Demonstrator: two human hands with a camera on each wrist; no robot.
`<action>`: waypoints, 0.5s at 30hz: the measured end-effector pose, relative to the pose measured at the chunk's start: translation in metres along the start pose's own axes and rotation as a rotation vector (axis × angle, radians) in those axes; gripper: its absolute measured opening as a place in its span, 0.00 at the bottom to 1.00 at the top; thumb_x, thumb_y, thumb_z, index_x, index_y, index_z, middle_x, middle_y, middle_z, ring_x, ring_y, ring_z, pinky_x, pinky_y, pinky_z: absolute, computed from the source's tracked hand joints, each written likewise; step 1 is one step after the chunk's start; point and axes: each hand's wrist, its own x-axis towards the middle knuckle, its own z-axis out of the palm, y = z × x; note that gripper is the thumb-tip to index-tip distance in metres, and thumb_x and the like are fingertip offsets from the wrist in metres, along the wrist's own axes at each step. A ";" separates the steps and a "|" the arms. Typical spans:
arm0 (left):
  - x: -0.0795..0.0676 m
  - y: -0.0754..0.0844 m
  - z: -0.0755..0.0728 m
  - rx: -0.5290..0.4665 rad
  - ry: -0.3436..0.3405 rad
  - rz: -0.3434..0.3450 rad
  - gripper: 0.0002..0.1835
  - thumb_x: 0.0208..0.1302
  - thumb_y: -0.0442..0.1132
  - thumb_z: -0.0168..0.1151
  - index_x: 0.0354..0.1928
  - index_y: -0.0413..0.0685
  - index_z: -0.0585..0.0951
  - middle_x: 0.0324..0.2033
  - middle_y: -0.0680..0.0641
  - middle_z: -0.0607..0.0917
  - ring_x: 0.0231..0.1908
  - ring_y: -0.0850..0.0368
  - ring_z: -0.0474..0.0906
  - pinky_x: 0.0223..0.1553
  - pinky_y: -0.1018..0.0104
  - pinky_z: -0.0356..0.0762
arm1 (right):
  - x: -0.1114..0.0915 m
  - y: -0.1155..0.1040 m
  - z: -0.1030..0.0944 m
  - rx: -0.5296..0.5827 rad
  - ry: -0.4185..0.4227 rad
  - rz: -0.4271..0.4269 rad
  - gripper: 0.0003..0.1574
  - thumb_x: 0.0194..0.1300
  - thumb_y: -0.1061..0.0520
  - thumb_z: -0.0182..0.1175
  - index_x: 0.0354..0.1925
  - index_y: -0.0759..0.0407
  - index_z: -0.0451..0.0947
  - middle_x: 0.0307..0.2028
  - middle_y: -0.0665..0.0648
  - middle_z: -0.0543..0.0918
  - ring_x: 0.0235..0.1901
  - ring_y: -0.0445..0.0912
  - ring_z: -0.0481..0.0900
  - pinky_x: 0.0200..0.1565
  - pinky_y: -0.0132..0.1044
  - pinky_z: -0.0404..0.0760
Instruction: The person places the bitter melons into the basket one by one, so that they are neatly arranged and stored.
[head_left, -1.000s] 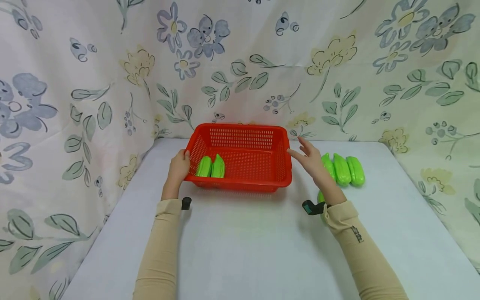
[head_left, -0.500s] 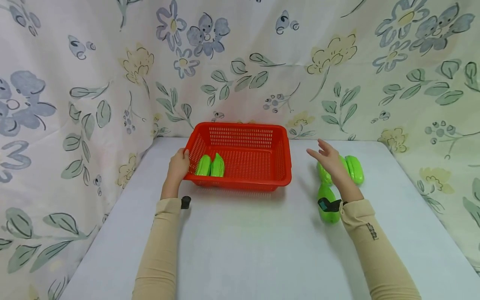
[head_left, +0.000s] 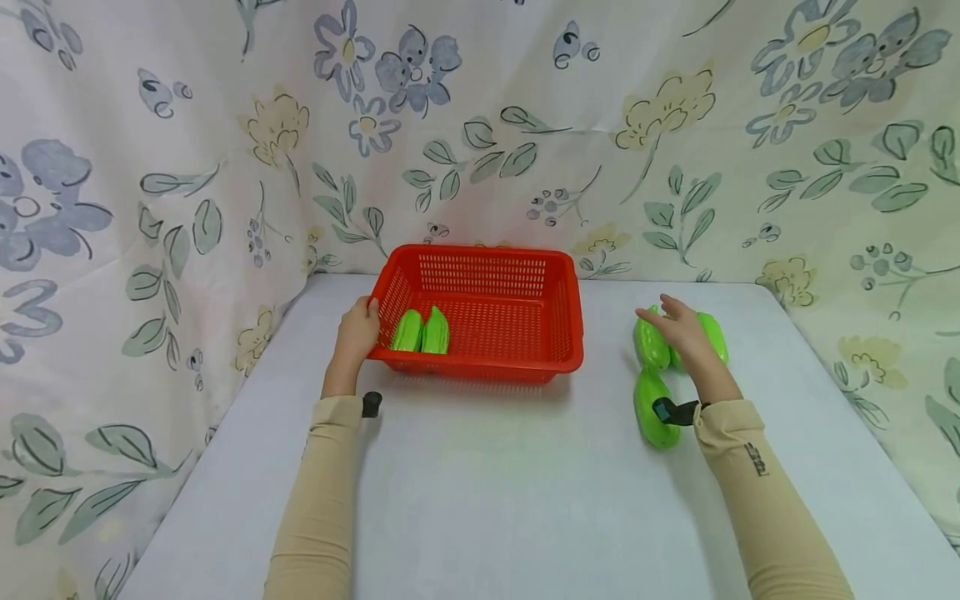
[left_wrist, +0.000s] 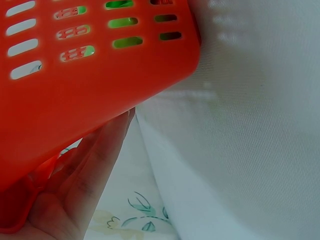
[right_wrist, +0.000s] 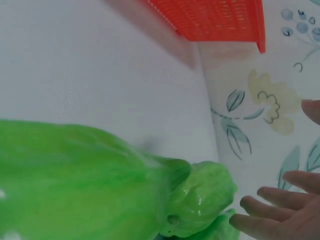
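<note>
My left hand (head_left: 356, 337) grips the left rim of a red plastic basket (head_left: 510, 364); in the left wrist view its fingers (left_wrist: 95, 160) reach along the basket's side. Two glossy green gourd-like vegetables, a left one (head_left: 407, 332) and a right one (head_left: 436, 333), lie at the basket's left end. To the right of the basket, my right hand (head_left: 684, 332) is above a group of similar green gourds (head_left: 652, 343), with fingers spread and holding nothing. It partly hides them. Nearer to me lies another gourd (head_left: 649, 408), large in the right wrist view, partly behind the wrist camera.
A white table (head_left: 495, 483) bears everything. Behind and beside it hangs a floral curtain (head_left: 480, 108), close to the basket's back wall. A black wrist camera (head_left: 672, 412) sticks out from the right cuff, over the nearest gourd.
My right hand has moved right from beside the basket's right rim to over the green gourds, uncovering the nearest one. The left hand and the basket have stayed in place.
</note>
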 end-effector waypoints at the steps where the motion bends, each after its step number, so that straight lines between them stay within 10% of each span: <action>1: 0.000 0.000 0.000 0.003 -0.001 0.000 0.28 0.80 0.48 0.31 0.71 0.37 0.61 0.62 0.32 0.73 0.54 0.40 0.75 0.54 0.44 0.74 | 0.000 0.001 0.000 -0.006 -0.004 0.005 0.55 0.72 0.35 0.48 0.77 0.59 0.33 0.76 0.68 0.40 0.75 0.67 0.40 0.71 0.64 0.47; 15: 0.001 0.001 -0.001 0.003 -0.005 -0.007 0.28 0.80 0.47 0.32 0.71 0.36 0.60 0.62 0.32 0.74 0.53 0.40 0.75 0.53 0.45 0.76 | 0.006 0.012 0.001 0.001 -0.038 0.027 0.53 0.73 0.40 0.48 0.77 0.60 0.31 0.76 0.69 0.37 0.75 0.68 0.39 0.72 0.63 0.47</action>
